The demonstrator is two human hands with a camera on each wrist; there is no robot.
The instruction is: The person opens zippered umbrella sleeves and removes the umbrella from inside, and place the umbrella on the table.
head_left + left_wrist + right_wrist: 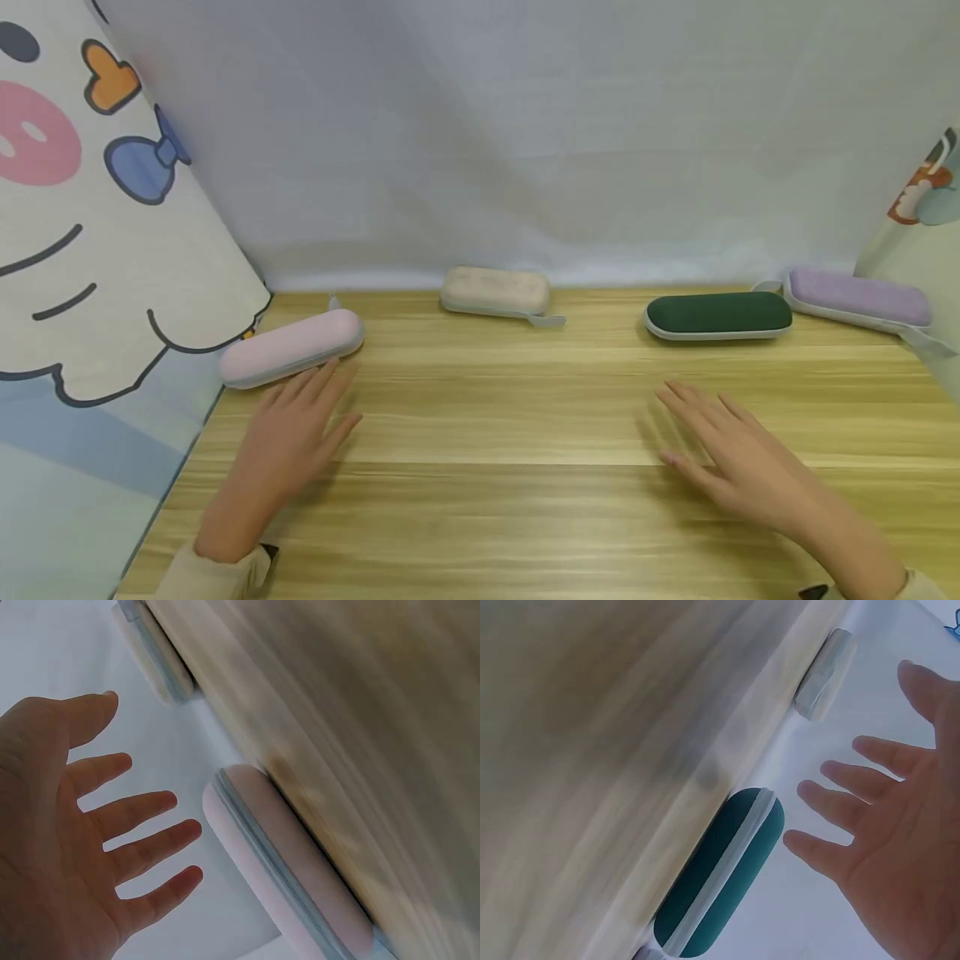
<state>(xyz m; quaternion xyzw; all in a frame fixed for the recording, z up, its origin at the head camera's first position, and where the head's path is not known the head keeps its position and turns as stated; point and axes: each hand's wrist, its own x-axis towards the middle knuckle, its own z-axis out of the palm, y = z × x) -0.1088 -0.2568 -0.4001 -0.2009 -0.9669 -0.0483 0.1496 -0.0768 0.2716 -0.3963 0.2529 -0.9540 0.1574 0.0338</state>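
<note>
My left hand [287,442] hovers over the left part of the table with its fingers spread and holds nothing. Just beyond its fingertips lies a pink zippered case [292,346]; in the left wrist view a small gap parts the fingers from this case. On the right, my right hand [738,467], fingers extended, also holds nothing. A dark green zippered case [718,316] lies ahead of it, apart from the fingers. Farther right sits a lilac case [861,297], close to the green one's end. At the back middle is a beige case [495,291] with a grey strap.
The wood-grain table [480,517] ends at a pale cloth backdrop [525,150]. A cloth with cartoon figures [97,275] hangs along the left edge, and another printed cloth [926,258] borders the right.
</note>
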